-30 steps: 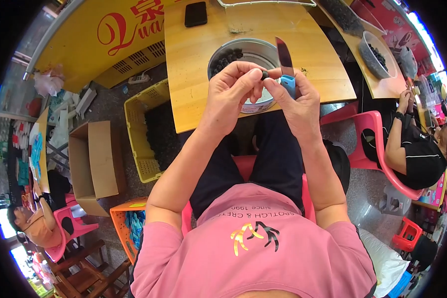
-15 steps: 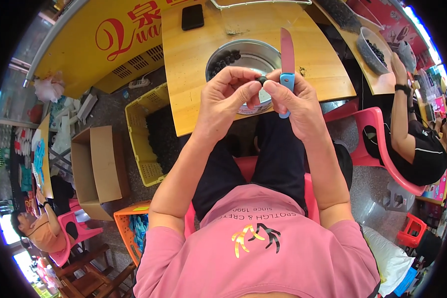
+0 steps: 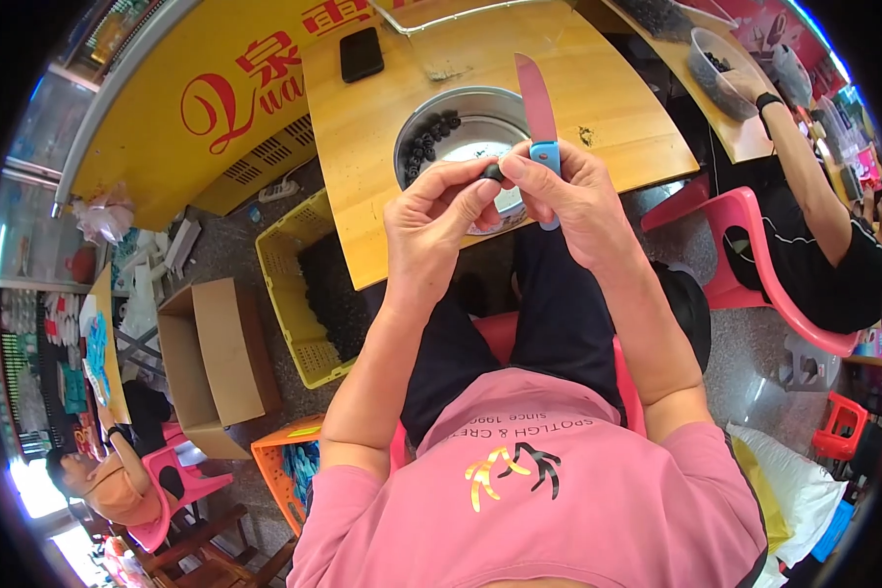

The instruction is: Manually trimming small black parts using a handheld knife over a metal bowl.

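Note:
Pinched between my left hand's (image 3: 427,223) thumb and fingers is a small dark round piece (image 3: 492,171), its exact kind unclear. My right hand (image 3: 580,201) grips a knife (image 3: 536,98) by its light-blue handle, the pinkish blade pointing up and away from me. The right thumb is right beside the dark piece; whether it touches it I cannot tell. Just beyond and below both hands stands a round metal bowl (image 3: 477,95), partly hidden by them. Several similar dark pieces (image 3: 427,140) lie along the left side inside it.
A black phone (image 3: 362,55) lies on the wooden table (image 3: 627,98). Left on the floor are a yellow crate (image 3: 316,359) of dark pieces, a cardboard box (image 3: 233,353) and an orange crate (image 3: 282,432). At right, a co-worker's hand (image 3: 745,86) is in a clear tub (image 3: 703,61).
The knife blade leans more to the left, and its handle has moved lower into my right hand. The co-worker's hand at right has gone into the tub. The whole view has shifted slightly.

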Tool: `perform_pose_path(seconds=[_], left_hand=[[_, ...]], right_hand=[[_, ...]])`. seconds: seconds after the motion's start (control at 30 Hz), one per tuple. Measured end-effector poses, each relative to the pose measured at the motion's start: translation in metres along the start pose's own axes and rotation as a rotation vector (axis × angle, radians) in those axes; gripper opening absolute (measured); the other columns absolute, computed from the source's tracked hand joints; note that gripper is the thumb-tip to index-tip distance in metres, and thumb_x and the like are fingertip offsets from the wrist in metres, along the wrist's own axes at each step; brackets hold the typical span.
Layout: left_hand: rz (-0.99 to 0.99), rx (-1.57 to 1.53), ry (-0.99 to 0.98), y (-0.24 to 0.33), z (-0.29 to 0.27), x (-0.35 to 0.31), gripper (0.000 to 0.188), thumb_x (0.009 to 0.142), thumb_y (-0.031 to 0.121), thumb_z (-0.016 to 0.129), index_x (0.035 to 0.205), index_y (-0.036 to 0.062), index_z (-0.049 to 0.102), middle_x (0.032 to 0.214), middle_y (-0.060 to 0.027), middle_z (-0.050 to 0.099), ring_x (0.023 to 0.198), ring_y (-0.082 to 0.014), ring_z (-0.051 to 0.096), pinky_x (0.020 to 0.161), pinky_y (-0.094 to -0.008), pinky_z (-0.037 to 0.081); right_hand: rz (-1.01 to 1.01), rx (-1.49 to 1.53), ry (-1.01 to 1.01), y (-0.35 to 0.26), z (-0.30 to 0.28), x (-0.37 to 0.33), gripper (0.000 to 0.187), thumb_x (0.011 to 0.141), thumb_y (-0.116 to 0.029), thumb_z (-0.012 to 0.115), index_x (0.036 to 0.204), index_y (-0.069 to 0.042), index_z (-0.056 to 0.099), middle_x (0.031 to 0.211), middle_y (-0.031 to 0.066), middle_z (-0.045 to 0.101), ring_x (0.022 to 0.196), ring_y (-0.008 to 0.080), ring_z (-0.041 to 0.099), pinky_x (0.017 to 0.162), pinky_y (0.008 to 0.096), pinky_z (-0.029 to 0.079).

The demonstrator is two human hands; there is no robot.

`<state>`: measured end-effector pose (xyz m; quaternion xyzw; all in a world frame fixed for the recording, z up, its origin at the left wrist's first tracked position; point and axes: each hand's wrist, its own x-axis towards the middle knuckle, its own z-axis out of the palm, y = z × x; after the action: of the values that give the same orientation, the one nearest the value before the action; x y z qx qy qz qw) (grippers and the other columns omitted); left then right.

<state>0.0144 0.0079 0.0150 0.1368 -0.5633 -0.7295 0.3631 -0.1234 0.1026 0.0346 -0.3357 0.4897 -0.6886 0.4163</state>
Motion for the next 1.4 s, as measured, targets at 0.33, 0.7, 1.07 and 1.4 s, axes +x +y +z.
perform_pose_path(seconds=[0.33,0.7,1.07,1.4], left_hand=[[0.117,0.176,0.006,-0.002,0.001,-0.002,0.018,0.088,-0.003,0.065,0.106,-0.0021,0.066,0.098,-0.0055,0.063,0.078,-0.0084,0.061,0.067,-0.0206,0.051],[0.146,0.286,0.242,0.008,-0.054,-0.023,0.018,0.089,0.001,0.065,0.106,-0.0025,0.065,0.085,-0.0039,0.064,0.07,-0.0077,0.059,0.064,-0.0202,0.048],[0.018,1.182,0.022,0.045,-0.143,-0.052,0.024,0.088,0.004,0.064,0.111,-0.0016,0.061,0.106,-0.007,0.058,0.093,-0.0129,0.057,0.079,-0.0238,0.046],[0.273,0.984,-0.757,-0.032,-0.032,0.082,0.016,0.089,0.008,0.056,0.101,-0.0009,0.062,0.086,-0.0158,0.063,0.082,-0.0304,0.061,0.075,-0.0358,0.048]], right_hand=[[0.026,-0.012,0.023,-0.002,0.008,-0.002,0.02,0.089,-0.024,0.069,0.095,-0.005,0.065,0.069,-0.0052,0.055,0.056,0.0019,0.043,0.05,0.0182,0.031],[0.046,0.024,-0.037,0.018,-0.004,0.002,0.016,0.091,-0.018,0.066,0.097,-0.003,0.065,0.077,-0.0008,0.061,0.055,0.0027,0.043,0.05,0.0189,0.033],[-0.13,-0.353,0.026,0.037,-0.056,0.011,0.023,0.096,-0.022,0.06,0.107,-0.002,0.066,0.086,-0.002,0.066,0.057,0.0001,0.039,0.051,0.0171,0.032],[-0.09,-0.268,0.149,0.061,-0.051,0.013,0.023,0.098,-0.019,0.056,0.108,0.0,0.065,0.085,0.0035,0.067,0.057,0.0015,0.04,0.051,0.0173,0.032]])
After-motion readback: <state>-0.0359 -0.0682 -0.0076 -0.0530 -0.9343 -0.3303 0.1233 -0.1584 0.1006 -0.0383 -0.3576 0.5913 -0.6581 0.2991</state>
